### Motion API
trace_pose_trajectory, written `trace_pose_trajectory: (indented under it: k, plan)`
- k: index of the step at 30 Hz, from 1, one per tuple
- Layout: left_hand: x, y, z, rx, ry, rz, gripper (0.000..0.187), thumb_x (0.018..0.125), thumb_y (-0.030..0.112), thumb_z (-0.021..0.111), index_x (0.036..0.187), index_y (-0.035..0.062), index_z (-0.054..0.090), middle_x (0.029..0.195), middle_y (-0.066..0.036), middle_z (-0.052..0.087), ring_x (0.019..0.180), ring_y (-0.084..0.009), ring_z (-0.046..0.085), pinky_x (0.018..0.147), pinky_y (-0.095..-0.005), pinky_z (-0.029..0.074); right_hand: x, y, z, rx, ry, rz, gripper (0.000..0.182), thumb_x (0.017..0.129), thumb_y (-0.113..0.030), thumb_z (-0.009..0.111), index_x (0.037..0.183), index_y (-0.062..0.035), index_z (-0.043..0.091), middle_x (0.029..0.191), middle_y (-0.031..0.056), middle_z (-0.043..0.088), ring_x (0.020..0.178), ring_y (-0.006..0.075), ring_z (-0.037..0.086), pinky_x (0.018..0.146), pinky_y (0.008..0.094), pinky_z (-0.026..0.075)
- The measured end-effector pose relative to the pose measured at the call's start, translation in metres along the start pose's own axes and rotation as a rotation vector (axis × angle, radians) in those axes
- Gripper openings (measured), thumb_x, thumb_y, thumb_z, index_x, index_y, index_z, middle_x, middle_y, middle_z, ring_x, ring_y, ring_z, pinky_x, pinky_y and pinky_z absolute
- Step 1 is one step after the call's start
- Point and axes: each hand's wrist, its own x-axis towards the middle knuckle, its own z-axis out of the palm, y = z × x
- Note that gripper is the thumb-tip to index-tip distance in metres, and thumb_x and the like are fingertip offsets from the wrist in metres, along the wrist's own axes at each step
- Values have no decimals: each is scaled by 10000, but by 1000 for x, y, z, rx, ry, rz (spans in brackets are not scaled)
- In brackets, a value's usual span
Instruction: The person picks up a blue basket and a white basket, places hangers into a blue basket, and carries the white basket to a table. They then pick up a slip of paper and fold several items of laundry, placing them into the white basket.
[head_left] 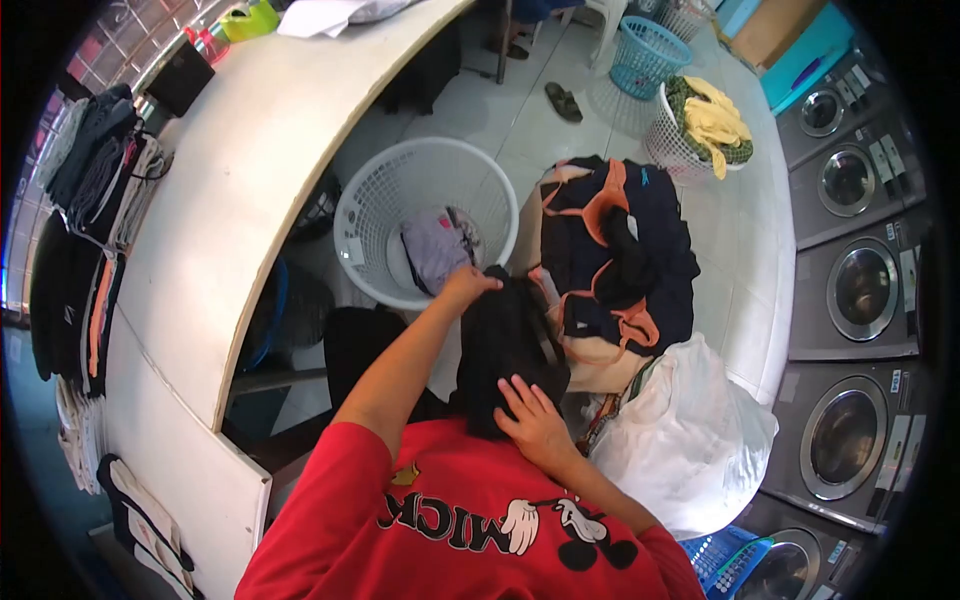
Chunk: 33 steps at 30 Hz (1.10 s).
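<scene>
A black garment lies across my lap, partly folded or bunched; its exact kind cannot be made out. My left hand pinches its far edge. Nearer my body, my right hand rests flat on the cloth, fingers spread. Just beyond my left hand stands a white laundry basket with a lilac-grey piece of clothing at its bottom. To the right of the black garment is a pile of dark navy clothes with orange-trimmed pieces on top.
A white table curves along my left, holding stacked folded clothes. A full white plastic bag sits at my right. Farther off are a basket with yellow cloth, a blue basket and a sandal. Washing machines line the right.
</scene>
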Motion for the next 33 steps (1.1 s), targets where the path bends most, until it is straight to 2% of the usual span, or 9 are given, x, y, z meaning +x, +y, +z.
trace_pose_trajectory:
  k: [2, 3, 4, 6, 8, 15, 20, 26, 33]
  plan:
    - [10, -9, 2, 468, 94, 290, 449, 627, 431, 626, 830, 31, 602, 879, -207, 569, 851, -301, 564, 719, -418, 437, 3, 0, -1, -9, 15, -26, 245, 725, -120, 467, 962, -81, 516, 1270, 169, 361, 1178, 317, 345, 941, 438, 306]
    - [8, -3, 2, 538, 98, 189, 456, 611, 440, 625, 837, 44, 602, 894, -183, 576, 858, -330, 552, 709, -409, 440, 0, 1, 3, -34, 28, -33, 242, 725, -128, 473, 958, -85, 521, 1270, 166, 363, 1182, 314, 342, 941, 435, 308]
    - [2, -6, 7, 454, 246, 302, 446, 597, 424, 646, 831, 47, 596, 881, -170, 582, 843, -326, 551, 709, -385, 439, -2, 2, 8, -63, 39, -47, 233, 727, -140, 479, 951, -97, 526, 1269, 159, 366, 1185, 312, 339, 934, 431, 315]
    - [0, 4, 6, 93, 107, 70, 344, 560, 233, 710, 803, 47, 554, 783, -105, 575, 785, -229, 540, 695, -322, 416, -2, 2, 8, -55, 39, -38, 245, 719, -140, 498, 961, -123, 531, 1268, 147, 372, 1183, 300, 342, 925, 419, 324]
    - [17, -1, 8, -15, 257, 144, 287, 572, 156, 696, 780, 57, 524, 714, -66, 534, 699, -175, 511, 612, -299, 410, 0, 2, 1, -60, 43, -40, 273, 703, -122, 515, 976, -121, 523, 1271, 147, 366, 1182, 299, 341, 927, 419, 322]
    - [12, 23, -16, -466, 113, 237, 201, 640, 59, 622, 810, 58, 516, 708, -56, 532, 630, -166, 524, 530, -268, 403, -3, -1, -1, -39, 51, 12, 290, 699, -105, 524, 988, -120, 510, 1271, 158, 355, 1176, 317, 347, 915, 419, 338]
    - [-32, 72, -23, -690, 77, 454, 116, 693, -15, 545, 788, 40, 507, 699, -37, 536, 605, -152, 535, 551, -262, 431, 0, -1, -5, -93, 134, 6, 292, 684, -93, 543, 974, -126, 527, 1126, 131, 500, 1076, 295, 454, 846, 387, 402]
    - [-66, 112, -30, -459, 130, 671, 299, 712, -8, 554, 982, 71, 454, 821, -21, 518, 721, -121, 534, 594, -228, 417, 5, -5, -13, 189, 77, 69, 332, 669, -87, 551, 999, -113, 531, 1016, 56, 569, 845, 187, 544, 730, 301, 441]
    - [-76, 100, -27, -677, 120, 446, 550, 686, 55, 630, 1155, 86, 344, 897, -44, 496, 794, -147, 527, 633, -286, 419, 0, -6, 1, 142, 61, 65, 414, 618, -98, 600, 1024, -106, 523, 1057, 40, 541, 862, 194, 522, 729, 307, 422]
